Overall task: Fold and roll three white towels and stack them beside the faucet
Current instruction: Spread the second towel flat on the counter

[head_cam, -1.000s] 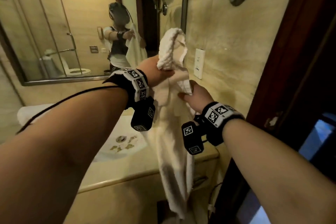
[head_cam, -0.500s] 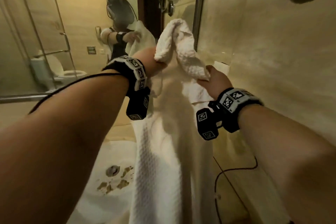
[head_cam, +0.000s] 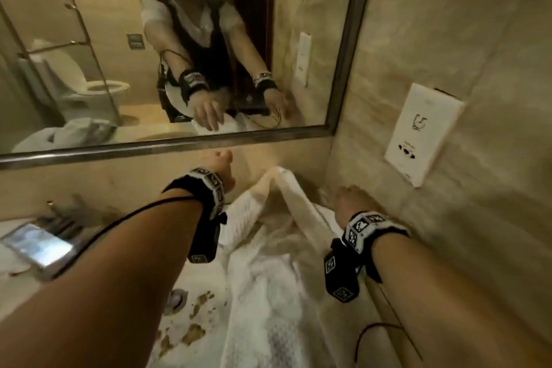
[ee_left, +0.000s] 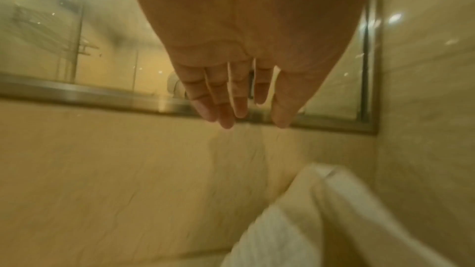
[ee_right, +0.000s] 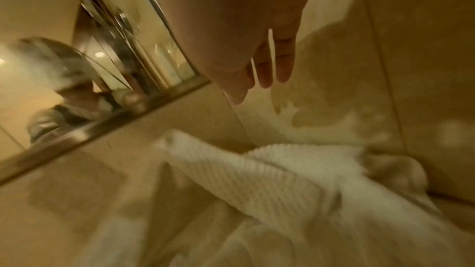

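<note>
A white waffle-weave towel (head_cam: 268, 263) lies crumpled across the beige counter (head_cam: 370, 305) in the corner by the wall, its near end trailing over the sink side. My left hand (head_cam: 219, 163) hovers above the towel's far left edge with straight fingers (ee_left: 226, 109), holding nothing. My right hand (head_cam: 354, 200) hangs over the towel's right side near the wall; its fingers (ee_right: 270, 68) are straight and apart from the towel (ee_right: 257, 180). The towel's raised fold (ee_left: 334, 200) shows below the left hand. The faucet is not clearly visible.
A mirror (head_cam: 179, 54) with a metal frame runs along the back wall. A white wall socket plate (head_cam: 424, 134) sits on the right wall. The white basin (head_cam: 191, 314) with brown specks and a drain lies at front left. A phone-like device (head_cam: 38, 245) lies left.
Both hands held the towel up in the air before; now the towel lies dropped on the counter and both hands have let go and hang open above it. The head camera tilted down.
</note>
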`<state>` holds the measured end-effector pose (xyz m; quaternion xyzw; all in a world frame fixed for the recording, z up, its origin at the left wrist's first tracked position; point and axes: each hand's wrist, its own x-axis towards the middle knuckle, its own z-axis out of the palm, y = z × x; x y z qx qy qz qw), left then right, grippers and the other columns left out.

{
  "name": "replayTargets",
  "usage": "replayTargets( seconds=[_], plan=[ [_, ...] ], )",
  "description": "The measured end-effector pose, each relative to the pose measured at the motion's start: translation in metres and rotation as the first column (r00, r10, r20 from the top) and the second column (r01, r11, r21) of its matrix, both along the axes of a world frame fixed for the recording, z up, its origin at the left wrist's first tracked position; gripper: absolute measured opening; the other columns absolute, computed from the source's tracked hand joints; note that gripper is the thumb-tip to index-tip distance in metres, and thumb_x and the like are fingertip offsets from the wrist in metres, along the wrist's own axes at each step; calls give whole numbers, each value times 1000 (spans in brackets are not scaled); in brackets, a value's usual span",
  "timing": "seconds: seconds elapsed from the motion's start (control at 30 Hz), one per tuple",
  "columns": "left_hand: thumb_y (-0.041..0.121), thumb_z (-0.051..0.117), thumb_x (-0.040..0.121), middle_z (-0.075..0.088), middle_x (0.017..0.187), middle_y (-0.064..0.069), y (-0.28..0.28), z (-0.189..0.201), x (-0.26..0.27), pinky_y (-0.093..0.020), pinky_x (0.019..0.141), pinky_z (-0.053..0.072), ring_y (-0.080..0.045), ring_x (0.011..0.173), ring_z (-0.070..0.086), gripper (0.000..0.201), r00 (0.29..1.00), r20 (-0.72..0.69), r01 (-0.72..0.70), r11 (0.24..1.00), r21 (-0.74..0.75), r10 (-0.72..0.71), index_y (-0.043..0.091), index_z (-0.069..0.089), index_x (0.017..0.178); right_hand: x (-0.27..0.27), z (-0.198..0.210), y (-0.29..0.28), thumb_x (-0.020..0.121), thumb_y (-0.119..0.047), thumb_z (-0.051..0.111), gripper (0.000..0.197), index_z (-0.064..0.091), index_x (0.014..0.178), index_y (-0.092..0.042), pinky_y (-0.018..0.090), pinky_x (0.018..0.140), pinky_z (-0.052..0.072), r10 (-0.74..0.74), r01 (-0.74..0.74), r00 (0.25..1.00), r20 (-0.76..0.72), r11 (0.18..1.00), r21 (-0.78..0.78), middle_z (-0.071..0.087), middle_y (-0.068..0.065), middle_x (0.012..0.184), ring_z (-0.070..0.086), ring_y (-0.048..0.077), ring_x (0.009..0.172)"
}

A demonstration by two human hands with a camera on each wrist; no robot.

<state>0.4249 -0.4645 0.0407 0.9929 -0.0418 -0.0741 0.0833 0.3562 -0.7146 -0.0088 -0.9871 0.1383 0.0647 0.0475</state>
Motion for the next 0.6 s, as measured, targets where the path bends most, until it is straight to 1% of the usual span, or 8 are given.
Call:
replayTargets(
  seconds=[0.07,0.13,0.2,0.3,0.37,0.43,0.5,0.6],
  plan=[
    [23,56,93,40,139,-17,6,-37,4,-39,102,39,-34,125,45,50,994,-108,30,994,104,-19,9,37,138,1,-24,5,97,-17,42,37,44,133,-7,33,101,38,7,0,996,-92,997,75,46,15,136,46,31,125],
    [23,50,96,47,134,-14,7,-67,5,-36,100,43,-30,121,51,38,977,-203,105,978,181,-68,10,48,131,3,-48,9,96,-19,46,38,46,132,-6,32,99,40,5,17,989,-149,989,146,50,15,135,49,29,123],
    [25,47,97,53,130,-11,2,-89,4,-33,96,45,-27,117,54,34,960,-259,169,959,229,-108,12,53,128,5,-68,12,94,-30,49,45,43,133,-8,32,97,41,10,23,976,-219,989,149,50,14,134,51,28,122],
    [28,47,97,54,129,-11,-9,-108,2,-34,96,45,-28,117,54,35,934,-317,243,945,221,-166,13,53,129,6,-84,14,85,-46,60,64,37,135,-13,35,97,40,14,21,949,-314,994,107,46,10,136,48,28,124],
    [30,46,97,55,129,-8,-17,-119,5,-32,96,44,-27,118,54,35,922,-338,262,946,191,-187,16,55,128,10,-92,12,81,-46,64,69,33,136,-17,41,101,37,-5,33,944,-330,996,78,40,9,139,43,29,128],
    [30,47,96,52,134,-3,-27,-128,7,-31,99,41,-25,122,51,36,908,-354,287,949,131,-226,20,53,131,14,-101,9,82,-42,64,68,31,136,-17,41,101,36,-33,62,950,-311,994,85,37,11,140,42,30,128],
    [31,50,95,46,141,-2,-39,-135,7,-32,104,37,-25,129,45,42,891,-379,312,944,107,-252,24,47,137,17,-106,7,83,-39,64,67,30,135,-15,38,97,39,-56,88,956,-288,991,98,38,13,138,44,30,126],
    [41,55,90,44,142,-1,-49,-148,4,-35,104,39,-26,129,45,52,906,-346,297,949,107,-244,32,42,139,22,-110,9,89,-31,55,53,34,133,-11,39,98,40,-60,83,949,-311,995,59,42,12,137,46,29,126]
  ],
)
